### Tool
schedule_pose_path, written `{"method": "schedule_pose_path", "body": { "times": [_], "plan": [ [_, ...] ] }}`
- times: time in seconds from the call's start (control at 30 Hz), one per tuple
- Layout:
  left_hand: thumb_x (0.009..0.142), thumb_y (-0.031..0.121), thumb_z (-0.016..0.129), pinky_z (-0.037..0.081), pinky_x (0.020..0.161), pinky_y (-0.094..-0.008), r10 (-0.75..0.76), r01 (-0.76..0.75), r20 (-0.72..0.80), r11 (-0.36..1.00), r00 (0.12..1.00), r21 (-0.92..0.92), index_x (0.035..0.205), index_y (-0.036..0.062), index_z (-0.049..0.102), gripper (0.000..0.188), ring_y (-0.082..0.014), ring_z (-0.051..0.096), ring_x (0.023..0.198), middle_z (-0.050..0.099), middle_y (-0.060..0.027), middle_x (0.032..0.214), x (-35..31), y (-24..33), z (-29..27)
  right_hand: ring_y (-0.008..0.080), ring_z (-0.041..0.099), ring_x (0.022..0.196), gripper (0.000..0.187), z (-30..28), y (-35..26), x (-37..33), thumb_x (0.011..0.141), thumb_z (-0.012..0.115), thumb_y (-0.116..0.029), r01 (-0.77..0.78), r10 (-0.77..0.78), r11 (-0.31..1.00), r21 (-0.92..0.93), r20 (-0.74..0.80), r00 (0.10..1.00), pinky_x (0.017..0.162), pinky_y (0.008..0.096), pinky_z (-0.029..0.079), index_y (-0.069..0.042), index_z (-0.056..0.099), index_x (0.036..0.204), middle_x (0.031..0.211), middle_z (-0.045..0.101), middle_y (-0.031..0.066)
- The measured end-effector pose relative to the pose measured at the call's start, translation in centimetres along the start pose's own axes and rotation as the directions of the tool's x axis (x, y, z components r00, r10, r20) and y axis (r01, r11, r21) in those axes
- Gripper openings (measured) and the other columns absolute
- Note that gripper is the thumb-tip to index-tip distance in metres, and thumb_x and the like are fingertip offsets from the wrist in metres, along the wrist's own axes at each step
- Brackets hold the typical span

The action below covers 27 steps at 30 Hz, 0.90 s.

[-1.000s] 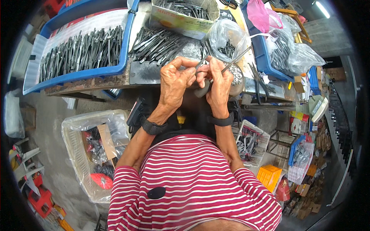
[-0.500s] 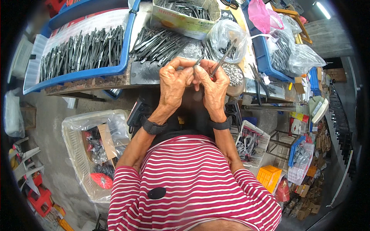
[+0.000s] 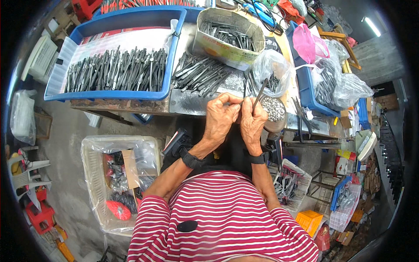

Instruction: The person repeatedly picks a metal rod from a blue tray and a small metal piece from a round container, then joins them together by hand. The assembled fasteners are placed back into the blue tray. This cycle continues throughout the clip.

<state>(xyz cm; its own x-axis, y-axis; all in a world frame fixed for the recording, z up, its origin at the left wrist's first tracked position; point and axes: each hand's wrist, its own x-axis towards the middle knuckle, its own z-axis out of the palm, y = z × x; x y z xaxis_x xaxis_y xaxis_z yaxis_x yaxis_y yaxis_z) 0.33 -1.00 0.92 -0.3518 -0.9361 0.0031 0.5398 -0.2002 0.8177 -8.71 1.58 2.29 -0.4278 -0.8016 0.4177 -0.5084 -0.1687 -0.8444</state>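
The right hand [image 3: 253, 123] pinches a rod [image 3: 261, 92] by the counter's front edge [image 3: 148, 107], likely for control. What the left hand [image 3: 221, 117] grips, I cannot tell.

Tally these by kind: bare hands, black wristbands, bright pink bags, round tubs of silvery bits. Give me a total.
Bare hands: 2
Black wristbands: 2
Bright pink bag: 1
Round tub of silvery bits: 1
Total: 6

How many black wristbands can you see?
2: one black wristband around the wrist of the left hand, another black wristband around the wrist of the right hand.
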Motion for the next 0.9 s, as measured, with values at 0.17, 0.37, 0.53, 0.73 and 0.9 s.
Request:
{"method": "schedule_pose_path", "body": {
  "times": [0.17,0.37,0.53,0.73,0.9],
  "plan": [
    [0.082,0.000,0.055,0.032,0.048,-0.0172,-0.028,0.029,-0.003,0.997,1.000,0.072,0.089,-0.0020,0.058,0.008,-0.0022,0.041,0.054,0.050,0.0028,0.063,0.1,0.0,-0.2,0.0113,0.042,0.048,0.021,0.1,0.2,0.2,0.089,0.048,-0.008,0.037,-0.032,0.993,-0.114,0.046,0.998,0.045,0.0283,0.036,0.004,0.055,0.073,0.056,0.050,0.0100],
    [0.082,-0.002,0.053,0.035,0.052,-0.0176,0.088,-0.084,-0.019,0.982,0.996,0.167,0.089,-0.0030,0.057,0.008,-0.0031,0.044,0.057,0.052,0.0019,0.065,0.9,0.4,-0.6,0.0066,0.043,0.051,0.033,0.6,-0.8,0.4,0.093,0.048,-0.019,-0.094,0.078,0.980,0.175,0.097,0.992,0.045,0.0250,0.035,0.002,0.056,0.070,0.059,0.054,0.0009],
    [0.083,-0.004,0.051,0.037,0.050,-0.0190,0.337,-0.261,-0.055,0.813,0.940,0.521,0.091,-0.0016,0.059,0.012,-0.0047,0.046,0.056,0.052,0.0009,0.064,2.8,2.6,-1.9,0.0053,0.044,0.046,0.028,-0.9,-0.6,0.6,0.092,0.050,-0.021,-0.282,0.248,0.936,0.209,0.174,0.953,0.043,0.0198,0.036,0.001,0.058,0.076,0.062,0.056,0.0026],
    [0.072,-0.006,0.052,0.046,0.065,-0.0353,0.612,-0.294,-0.042,0.439,0.790,0.849,0.081,-0.0015,0.058,0.011,-0.0279,0.060,0.072,0.060,-0.0135,0.078,5.5,4.3,-3.4,0.0056,0.045,0.047,0.018,-4.0,-0.1,1.0,0.089,0.053,-0.012,-0.305,0.288,0.911,0.277,0.104,0.952,0.043,0.0195,0.037,0.005,0.059,0.092,0.068,0.059,0.0061],
    [0.069,-0.004,0.053,0.044,0.064,-0.0394,0.730,-0.179,0.072,0.071,0.679,0.981,0.079,0.0027,0.059,0.013,-0.0302,0.057,0.073,0.059,-0.0120,0.077,6.9,3.9,-4.2,0.0055,0.045,0.048,0.016,-5.3,0.3,1.4,0.087,0.054,-0.009,-0.340,0.329,0.920,0.193,0.090,0.940,0.042,0.0195,0.037,0.005,0.059,0.094,0.069,0.058,0.0054]
  ]
}}
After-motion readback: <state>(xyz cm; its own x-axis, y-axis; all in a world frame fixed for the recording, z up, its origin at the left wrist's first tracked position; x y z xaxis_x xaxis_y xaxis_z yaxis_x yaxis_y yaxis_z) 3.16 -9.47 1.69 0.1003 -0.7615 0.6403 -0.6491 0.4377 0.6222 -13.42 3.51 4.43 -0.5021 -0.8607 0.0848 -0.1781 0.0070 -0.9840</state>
